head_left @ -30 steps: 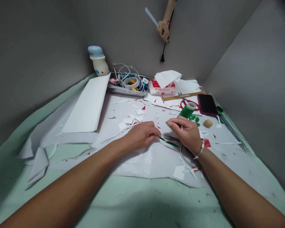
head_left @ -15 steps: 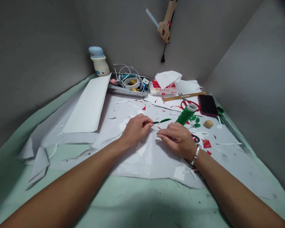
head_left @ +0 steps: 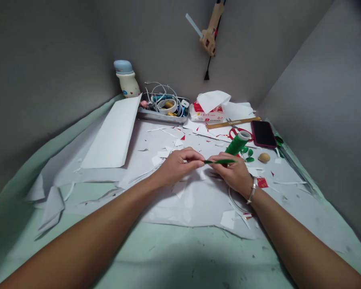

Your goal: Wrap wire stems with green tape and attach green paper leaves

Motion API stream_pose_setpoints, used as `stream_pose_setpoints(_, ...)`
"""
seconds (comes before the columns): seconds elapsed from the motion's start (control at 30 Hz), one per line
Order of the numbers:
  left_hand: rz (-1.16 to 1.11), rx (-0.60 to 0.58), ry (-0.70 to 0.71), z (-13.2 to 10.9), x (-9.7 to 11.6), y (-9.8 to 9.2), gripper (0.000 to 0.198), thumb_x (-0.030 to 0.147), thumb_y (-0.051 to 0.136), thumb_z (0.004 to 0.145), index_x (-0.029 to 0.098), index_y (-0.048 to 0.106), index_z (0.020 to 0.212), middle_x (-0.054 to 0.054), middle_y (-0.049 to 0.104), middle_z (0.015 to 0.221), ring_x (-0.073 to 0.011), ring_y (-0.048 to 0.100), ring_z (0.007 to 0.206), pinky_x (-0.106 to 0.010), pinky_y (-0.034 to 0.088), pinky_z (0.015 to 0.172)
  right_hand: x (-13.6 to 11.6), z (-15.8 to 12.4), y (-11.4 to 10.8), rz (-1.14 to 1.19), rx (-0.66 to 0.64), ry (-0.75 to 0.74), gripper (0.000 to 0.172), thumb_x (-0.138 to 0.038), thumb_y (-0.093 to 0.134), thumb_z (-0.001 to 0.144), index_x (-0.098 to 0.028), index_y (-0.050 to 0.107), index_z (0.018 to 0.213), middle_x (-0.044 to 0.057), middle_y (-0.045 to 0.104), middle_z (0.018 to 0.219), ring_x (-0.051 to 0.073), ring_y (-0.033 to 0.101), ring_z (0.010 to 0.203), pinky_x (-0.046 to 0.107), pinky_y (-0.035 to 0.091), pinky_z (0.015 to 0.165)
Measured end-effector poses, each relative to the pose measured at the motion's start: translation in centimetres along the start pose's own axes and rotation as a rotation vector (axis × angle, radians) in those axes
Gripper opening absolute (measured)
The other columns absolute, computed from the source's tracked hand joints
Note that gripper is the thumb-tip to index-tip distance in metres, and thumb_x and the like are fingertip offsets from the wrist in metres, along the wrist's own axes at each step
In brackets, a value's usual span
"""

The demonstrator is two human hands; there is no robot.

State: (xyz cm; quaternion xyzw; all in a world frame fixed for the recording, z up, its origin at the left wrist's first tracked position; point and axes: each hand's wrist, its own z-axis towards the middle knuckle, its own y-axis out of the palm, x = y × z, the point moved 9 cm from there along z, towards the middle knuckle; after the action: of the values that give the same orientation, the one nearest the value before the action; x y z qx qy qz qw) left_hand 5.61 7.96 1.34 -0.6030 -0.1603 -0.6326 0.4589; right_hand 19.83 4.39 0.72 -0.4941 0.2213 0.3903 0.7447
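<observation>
My left hand (head_left: 183,165) is closed in a pinch on one end of a thin green paper leaf strip (head_left: 225,161). The strip runs to the right, narrow near the fingertips and wider at its far end. My right hand (head_left: 231,170), with a bracelet on the wrist, has its thumb and finger closed at the narrow part of the strip, which crosses in front of the hand. Thin dark tips poke out below the right fingers; what they belong to is mostly hidden. A green spool (head_left: 238,143) stands tilted just behind the right hand, beside small green leaves (head_left: 250,153).
Paper scraps cover the white sheet (head_left: 180,208). Behind are red scissors (head_left: 233,133), a ruler (head_left: 233,123), a phone (head_left: 263,133), a tissue pack (head_left: 207,112), a metal tray (head_left: 164,117) and a bottle (head_left: 128,82). A folded white card (head_left: 112,136) stands left. A glue gun (head_left: 209,38) hangs above.
My left hand has moved right with the green strip, bringing it to the right hand. The right fingers have shifted slightly up and right and now meet the strip.
</observation>
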Motion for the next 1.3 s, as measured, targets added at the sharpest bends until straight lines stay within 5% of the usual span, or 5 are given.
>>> stream_pose_setpoints(0.27,-0.104,0.202,-0.18,-0.1,-2.1,-1.6,0.015,0.032,0.066,0.078,0.018,0.068,0.082,-0.003,0.067,0.08,-0.0153,0.058,0.072,-0.03,0.045,0.071,-2.6,-0.9,2.1,-0.176,-0.131,-0.195,0.019,-0.024,0.057,0.089,-0.022,0.074,0.083,0.0,0.058,0.062,0.014,0.054,0.064,0.027,0.041,0.063)
stream_pose_setpoints(0.53,-0.178,0.231,-0.213,-0.2,-2.6,-1.8,0.019,0.036,0.066,0.075,0.017,0.065,0.079,-0.001,0.063,0.076,-0.0136,0.053,0.067,-0.028,0.041,0.066,-1.9,-0.5,1.6,-0.016,-0.091,0.003,0.014,-0.027,0.061,0.087,-0.022,0.074,0.087,0.003,0.068,0.081,0.016,0.062,0.077,0.03,0.047,0.072)
stream_pose_setpoints(0.8,-0.233,0.309,-0.242,-0.4,-3.1,-2.4,0.017,0.035,0.063,0.075,0.017,0.062,0.076,0.001,0.055,0.069,-0.0131,0.048,0.065,-0.027,0.037,0.064,0.6,0.3,-1.8,0.455,0.127,0.328,0.025,-0.042,0.067,0.082,-0.022,0.072,0.097,0.006,0.071,0.105,0.022,0.063,0.103,0.039,0.048,0.093)
stream_pose_setpoints(1.13,-0.255,0.373,-0.243,-0.8,-3.3,-3.0,0.015,0.032,0.062,0.077,0.017,0.063,0.08,0.001,0.058,0.071,-0.0117,0.049,0.064,-0.026,0.037,0.063,-0.7,1.7,-6.3,0.711,0.1,0.428,0.021,-0.042,0.06,0.086,-0.023,0.063,0.078,0.004,0.068,0.084,0.019,0.066,0.082,0.035,0.055,0.079)
stream_pose_setpoints(1.3,-0.249,0.37,-0.235,-0.7,-2.9,-3.0,0.014,0.031,0.062,0.077,0.017,0.063,0.079,0.001,0.057,0.071,-0.0117,0.048,0.063,-0.026,0.036,0.063,-0.9,1.3,-6.6,0.581,-0.007,0.477,0.023,-0.041,0.065,0.083,-0.019,0.07,0.082,0.007,0.07,0.09,0.017,0.064,0.076,0.031,0.054,0.072)
